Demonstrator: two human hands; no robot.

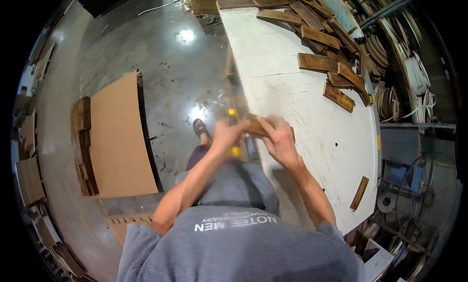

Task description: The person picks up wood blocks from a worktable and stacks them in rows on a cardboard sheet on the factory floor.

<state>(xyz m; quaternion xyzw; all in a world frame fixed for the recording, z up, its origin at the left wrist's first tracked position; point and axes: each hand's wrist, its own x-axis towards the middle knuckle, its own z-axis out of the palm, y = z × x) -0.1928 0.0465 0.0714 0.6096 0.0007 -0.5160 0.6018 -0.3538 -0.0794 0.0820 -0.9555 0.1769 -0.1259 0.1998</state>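
Note:
At the near left edge of the white table, my right hand (280, 140) is closed on a short brown wooden board (255, 124), with the fingers over its top. My left hand (227, 137) is wrapped round a slim black hand tool with yellow ends (232, 113), held across the board's left end. Motion blurs the tool, and the hand covers its middle, so its exact kind does not show. Whether the tool touches the wood cannot be made out.
Many similar boards (318, 62) lie in a loose heap along the table's (280, 94) far right. One board (359, 193) lies alone near the right edge. On the floor to the left are a cardboard sheet (119, 141) and stacked boards (84, 145). Shelves with coiled strips (387, 104) stand at right.

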